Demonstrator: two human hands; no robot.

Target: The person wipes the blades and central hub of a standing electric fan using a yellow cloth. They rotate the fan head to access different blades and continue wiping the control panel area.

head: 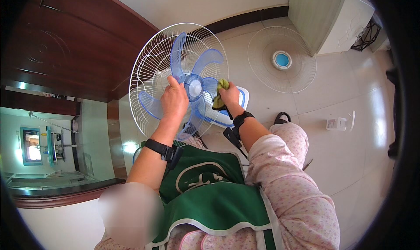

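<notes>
Before me stands an electric fan with translucent blue blades around a pale hub. Its white rear wire grille rings the blades, and no front grille covers them. My left hand is closed around the root of a blade, left of the hub, thumb up. In my right hand is a bunched yellow-green cloth, held beside the right-hand blade; whether it touches the blade is unclear. Below it, the fan's white and blue base rests on the floor.
A detached wire fan grille with a blue centre disc lies on the tiled floor, near a pale cabinet. Farther right is a translucent plastic container. Dark red wooden furniture stands to the left. My slippered foot is right of the base.
</notes>
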